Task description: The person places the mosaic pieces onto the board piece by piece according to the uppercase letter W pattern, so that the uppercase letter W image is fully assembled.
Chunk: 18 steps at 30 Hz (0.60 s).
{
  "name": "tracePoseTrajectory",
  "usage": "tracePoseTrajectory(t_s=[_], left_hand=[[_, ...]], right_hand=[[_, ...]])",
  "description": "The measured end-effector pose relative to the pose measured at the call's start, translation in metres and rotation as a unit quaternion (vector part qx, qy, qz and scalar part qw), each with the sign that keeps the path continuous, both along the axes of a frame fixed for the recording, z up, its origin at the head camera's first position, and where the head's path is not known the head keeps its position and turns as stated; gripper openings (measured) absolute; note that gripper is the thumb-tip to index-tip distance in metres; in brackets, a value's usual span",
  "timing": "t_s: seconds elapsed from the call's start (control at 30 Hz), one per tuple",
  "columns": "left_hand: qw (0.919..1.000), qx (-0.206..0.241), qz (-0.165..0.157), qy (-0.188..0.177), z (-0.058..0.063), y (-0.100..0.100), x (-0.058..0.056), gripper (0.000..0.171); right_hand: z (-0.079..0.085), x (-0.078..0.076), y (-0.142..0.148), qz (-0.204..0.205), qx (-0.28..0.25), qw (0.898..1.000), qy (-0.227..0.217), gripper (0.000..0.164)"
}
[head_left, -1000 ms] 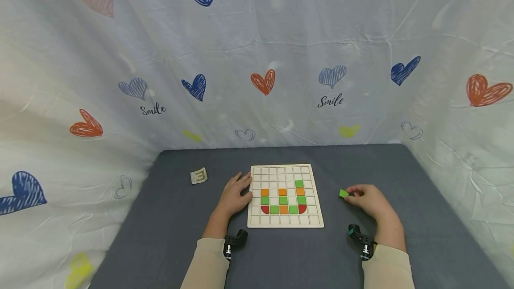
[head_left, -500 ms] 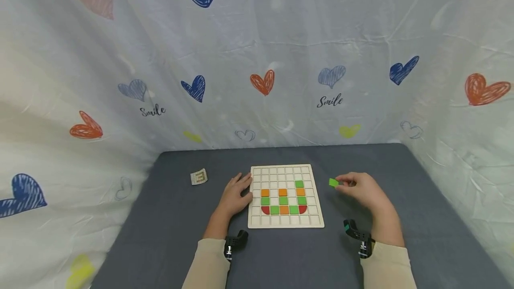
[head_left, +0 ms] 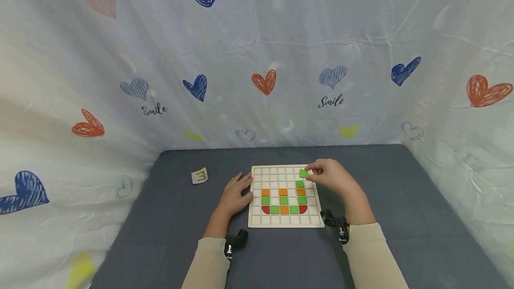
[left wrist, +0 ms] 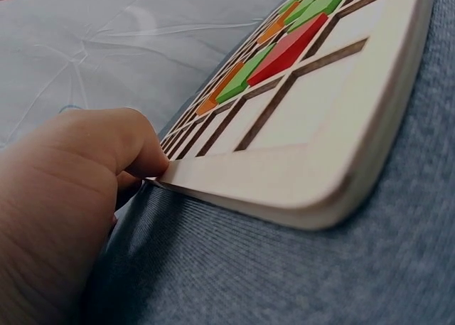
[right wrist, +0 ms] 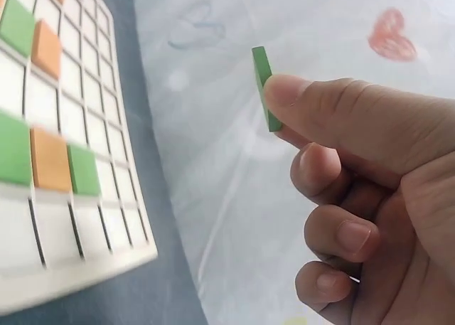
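A cream wooden grid board [head_left: 257,222] lies on the table, with green, orange and red tiles set in several of its cells. Along its left edge rests my left hand [head_left: 234,195], fingers extended; in the left wrist view the thumb [left wrist: 146,144] touches the rim. My right hand [head_left: 332,175] pinches a green square tile [head_left: 303,173] over the board's upper right part. The right wrist view shows that tile [right wrist: 263,90] on edge between thumb and index finger, raised above the board, the other fingers curled. Below it in the head view sits another green tile [head_left: 300,184].
A small crumpled printed paper [head_left: 199,175] lies on the dark grey tabletop [head_left: 180,217], left of the board. A white curtain with hearts [head_left: 265,81] hangs behind the table and along both sides. Each wrist carries a black camera mount [head_left: 237,240].
My right hand has carried the green tile leftward and away from me, from the table right of the board to above its upper right cells. The left hand has stayed put.
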<state>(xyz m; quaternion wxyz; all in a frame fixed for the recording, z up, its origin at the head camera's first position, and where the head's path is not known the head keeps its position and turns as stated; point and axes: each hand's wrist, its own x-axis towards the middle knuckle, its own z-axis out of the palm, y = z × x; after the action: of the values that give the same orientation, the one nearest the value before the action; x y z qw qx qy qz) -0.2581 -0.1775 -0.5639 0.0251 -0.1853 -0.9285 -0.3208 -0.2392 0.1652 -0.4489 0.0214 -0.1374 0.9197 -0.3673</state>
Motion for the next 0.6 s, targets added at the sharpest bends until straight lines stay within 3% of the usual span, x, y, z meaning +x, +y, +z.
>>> tracePoseTrajectory(t_s=[0.33, 0.6], left_hand=[[1.0, -0.006, 0.004, 0.0, 0.002, -0.001, 0.001, 0.06], [1.0, -0.003, -0.001, 0.008, 0.002, 0.0, 0.0, 0.059]], right_hand=[[-0.009, -0.018, -0.046, 0.027, -0.02, 0.999, -0.009, 0.027], [-0.01, -0.03, -0.081, 0.071, 0.02, 0.997, -0.019, 0.027]])
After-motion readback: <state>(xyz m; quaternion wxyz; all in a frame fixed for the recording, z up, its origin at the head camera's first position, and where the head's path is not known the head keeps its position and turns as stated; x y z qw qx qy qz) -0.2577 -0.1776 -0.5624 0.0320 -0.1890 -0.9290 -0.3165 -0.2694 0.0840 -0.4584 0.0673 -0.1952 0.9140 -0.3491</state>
